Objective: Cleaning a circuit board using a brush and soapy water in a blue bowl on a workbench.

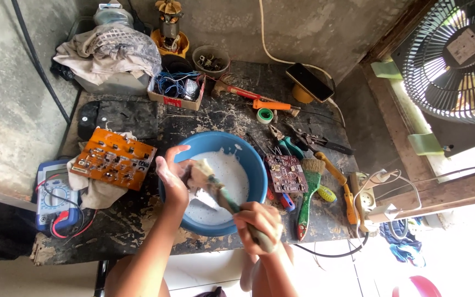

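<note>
Brush (224, 193) handle is clamped in the right hand (259, 223), bristles over the blue bowl (254, 165) of milky liquid. Left hand (172, 175) pinches something small against the bristles, maybe a circuit board, hard to tell.

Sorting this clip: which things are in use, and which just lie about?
In use: left hand, small soapy part, right hand, green-handled brush, blue round plastic basin.
Lying about: orange circuit board, blue multimeter, green pliers.
</note>
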